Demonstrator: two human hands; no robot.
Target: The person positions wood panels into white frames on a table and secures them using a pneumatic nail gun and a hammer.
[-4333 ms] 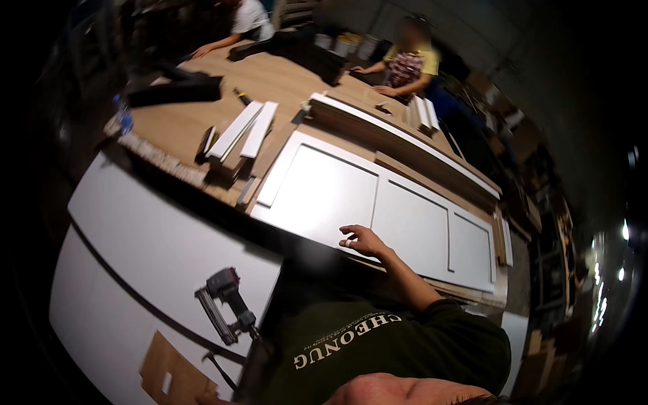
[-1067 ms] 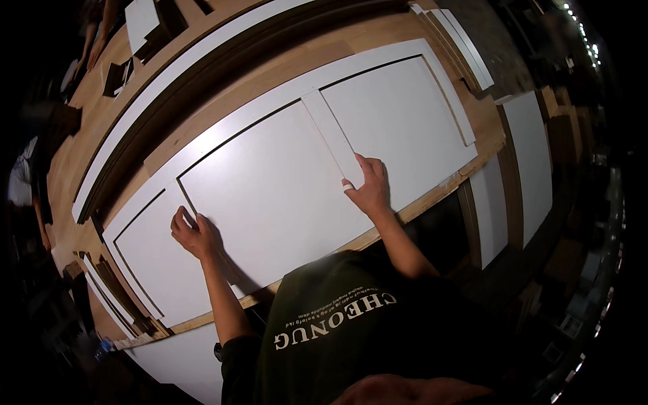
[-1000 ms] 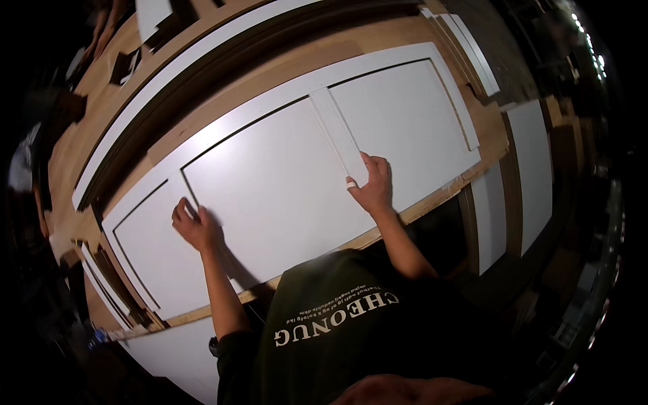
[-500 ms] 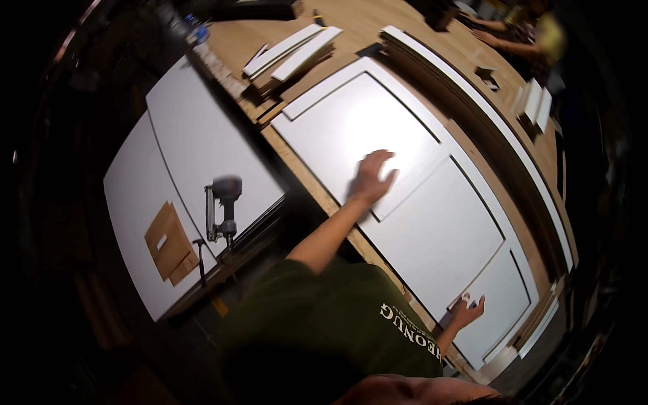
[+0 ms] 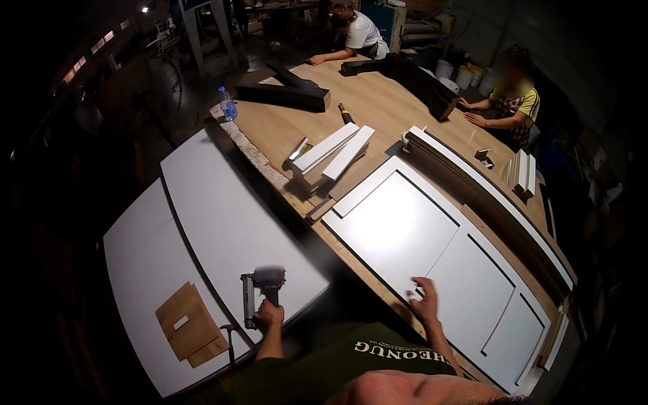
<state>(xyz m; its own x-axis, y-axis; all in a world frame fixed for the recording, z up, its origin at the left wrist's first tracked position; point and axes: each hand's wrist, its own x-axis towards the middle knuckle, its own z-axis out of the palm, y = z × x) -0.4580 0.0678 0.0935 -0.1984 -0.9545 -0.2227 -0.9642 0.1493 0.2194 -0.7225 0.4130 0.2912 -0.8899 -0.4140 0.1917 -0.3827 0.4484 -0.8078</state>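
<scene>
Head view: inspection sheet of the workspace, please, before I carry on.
Surface: light-brown wooden table; flat white sheets to its left.
Things in use: black-and-grey nail gun over the sheets; white rectangular panel on the table.
Clutter: flat brown piece, slim dark hammer beside it; stacked white strips; clear plastic bottle.
Grips: left hand around the nail gun's handle; right hand open at the panel, contact unclear.
Cables: nothing seen.
Surroundings: person in white, person in yellow, both at the table.

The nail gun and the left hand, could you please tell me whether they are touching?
Touching: the head view shows the left hand closed on the nail gun at its handle, with no gap visible.
</scene>
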